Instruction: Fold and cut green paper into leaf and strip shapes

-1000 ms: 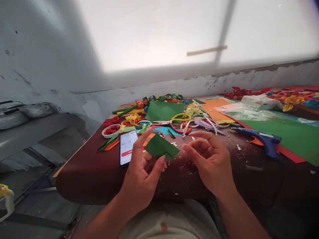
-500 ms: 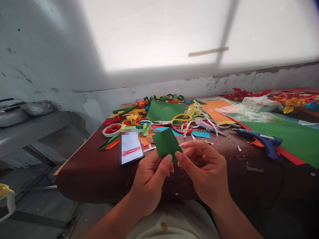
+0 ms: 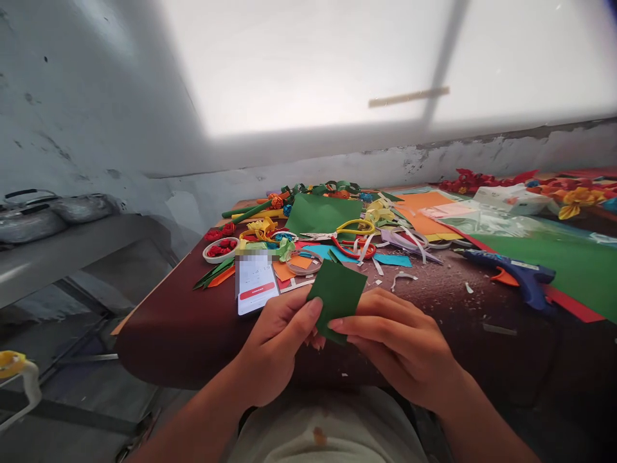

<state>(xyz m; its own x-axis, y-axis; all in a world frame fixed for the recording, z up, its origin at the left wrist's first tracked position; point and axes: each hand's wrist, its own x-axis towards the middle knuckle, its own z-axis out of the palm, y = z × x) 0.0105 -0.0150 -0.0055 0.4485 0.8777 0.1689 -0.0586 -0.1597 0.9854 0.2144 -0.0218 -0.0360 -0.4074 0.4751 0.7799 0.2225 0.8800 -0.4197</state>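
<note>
A dark brown tabletop [image 3: 183,334] stands against a pale, scuffed wall under a bright window, strewn with coloured paper. At its near edge the left hand [image 3: 277,337] pinches the lower left side of a small green paper piece [image 3: 337,297], thumb on the front face and fingers curled behind it. The right hand [image 3: 402,341] closes on the same piece from the other side, its fingertips pressed along the lower right edge, so the two hands nearly meet below the paper, which stands tilted just above the tabletop edge. Just beyond the left hand lies a phone [image 3: 254,283] with its screen lit, and past that a small white bowl [image 3: 219,249] of red paper rolls. Beyond both hands lie yellow-handled scissors [image 3: 355,227], red-handled scissors [image 3: 354,249] and a larger green sheet [image 3: 322,213]. Well off to the right hand's side rests a blue glue gun [image 3: 518,275] beside a wide green sheet [image 3: 569,263].
</note>
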